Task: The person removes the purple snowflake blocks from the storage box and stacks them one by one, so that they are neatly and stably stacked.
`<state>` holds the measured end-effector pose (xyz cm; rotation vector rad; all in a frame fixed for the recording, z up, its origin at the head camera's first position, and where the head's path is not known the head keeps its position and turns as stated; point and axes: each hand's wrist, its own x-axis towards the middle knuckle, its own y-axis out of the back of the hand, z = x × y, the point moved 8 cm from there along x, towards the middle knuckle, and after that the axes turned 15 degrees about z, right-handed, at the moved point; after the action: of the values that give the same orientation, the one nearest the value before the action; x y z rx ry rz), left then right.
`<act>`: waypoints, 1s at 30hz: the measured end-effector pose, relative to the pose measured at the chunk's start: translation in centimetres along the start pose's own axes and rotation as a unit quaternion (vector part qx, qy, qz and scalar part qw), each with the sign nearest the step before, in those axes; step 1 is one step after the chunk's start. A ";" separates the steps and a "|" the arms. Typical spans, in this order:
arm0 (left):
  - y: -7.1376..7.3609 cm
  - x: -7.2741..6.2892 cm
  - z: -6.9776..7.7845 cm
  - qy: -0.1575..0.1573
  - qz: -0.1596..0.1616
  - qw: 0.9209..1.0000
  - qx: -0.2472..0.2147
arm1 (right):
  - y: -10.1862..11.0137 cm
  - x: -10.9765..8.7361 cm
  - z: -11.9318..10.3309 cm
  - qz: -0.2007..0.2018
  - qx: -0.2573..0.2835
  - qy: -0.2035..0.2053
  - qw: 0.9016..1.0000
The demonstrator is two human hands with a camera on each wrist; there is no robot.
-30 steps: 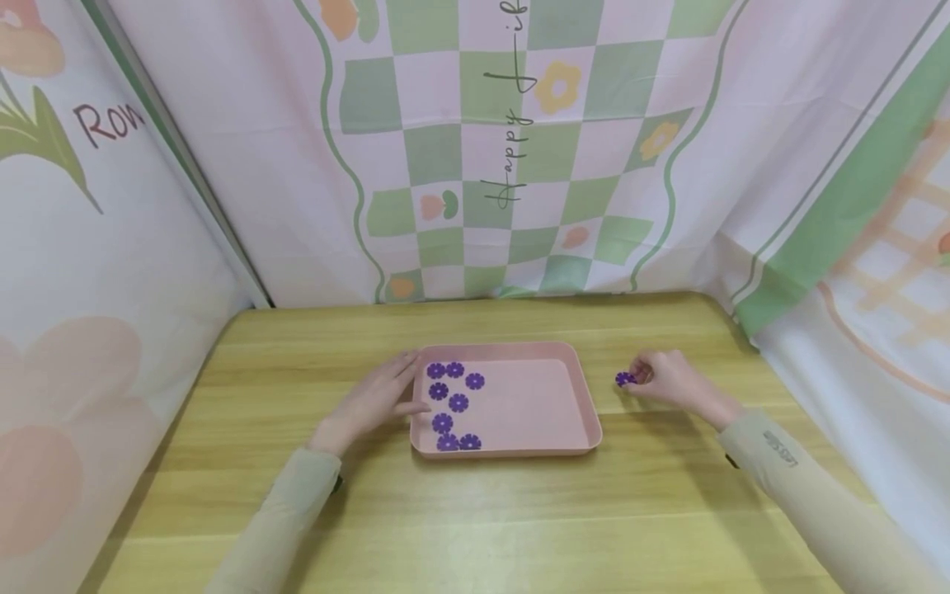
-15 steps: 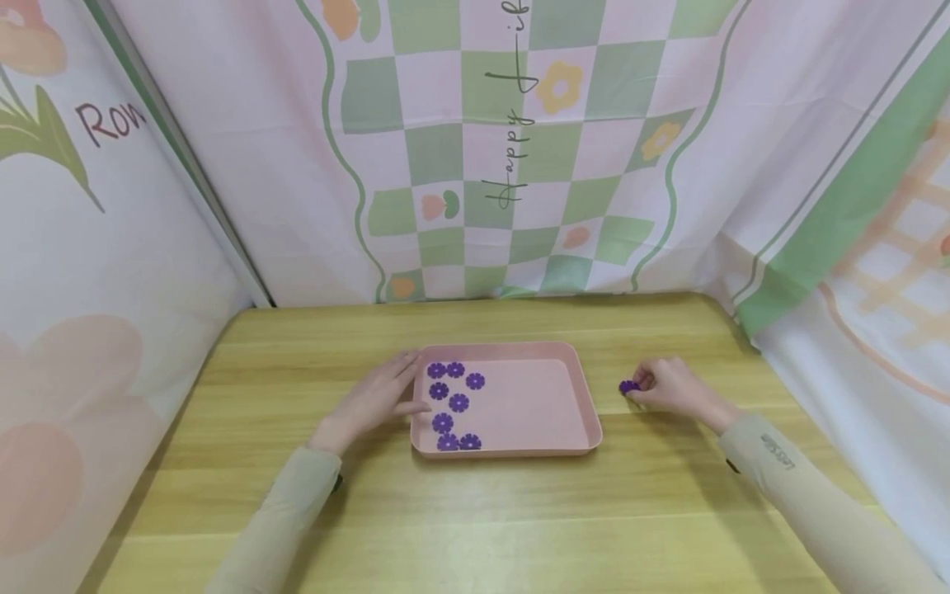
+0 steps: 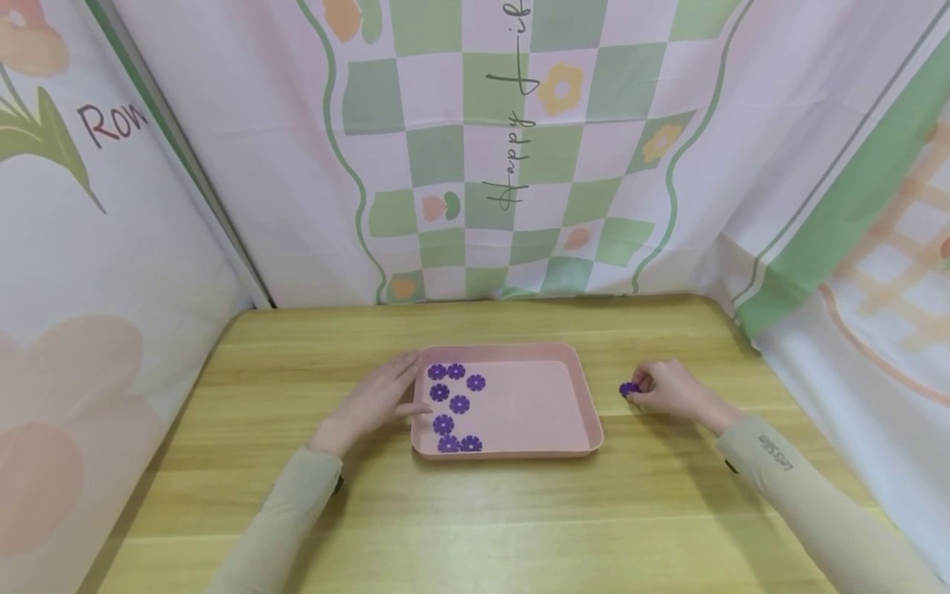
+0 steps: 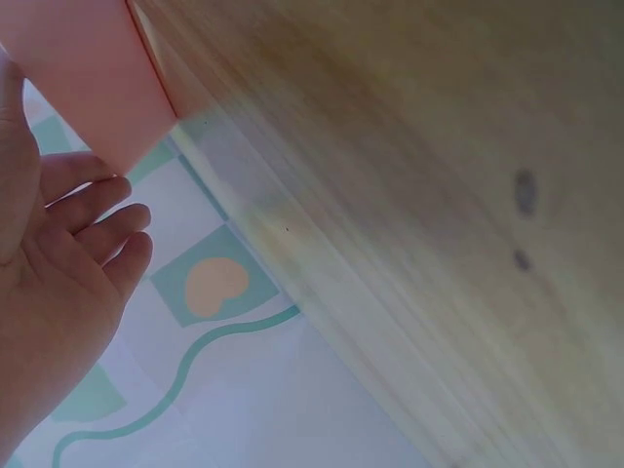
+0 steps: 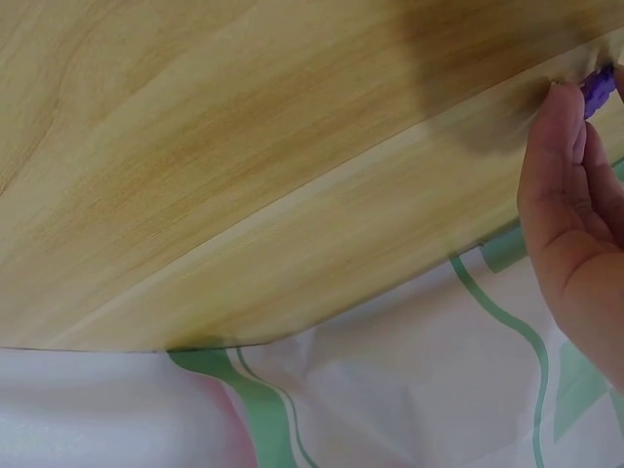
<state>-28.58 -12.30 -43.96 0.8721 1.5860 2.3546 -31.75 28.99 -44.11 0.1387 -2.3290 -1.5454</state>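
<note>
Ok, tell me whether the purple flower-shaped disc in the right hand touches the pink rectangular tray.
Apart: the head view shows wooden tabletop between the disc and the tray.

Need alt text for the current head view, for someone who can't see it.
A right hand pinches a purple flower-shaped piece to the right of a pink tray. The left hand rests at the tray's left edge; eight similar pieces lie inside, and a checked cloth hangs behind the wooden table.

flower discs: 9 | pink tray: 1 | hands: 2 | table: 1
</note>
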 end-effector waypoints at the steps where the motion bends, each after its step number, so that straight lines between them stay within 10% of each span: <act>1: 0.0 0.0 0.0 0.001 0.000 1.000 -0.001 | 0.0 0.0 0.0 -0.002 0.000 -0.001 1.000; 30: 0.1 0.0 0.0 -0.002 -0.001 1.000 0.002 | 0.1 -0.1 -0.6 -0.007 0.014 0.007 1.000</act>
<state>-28.51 -12.32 -43.90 0.8756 1.5898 2.3475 -31.42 28.59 -43.80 0.1719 -2.3440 -1.5132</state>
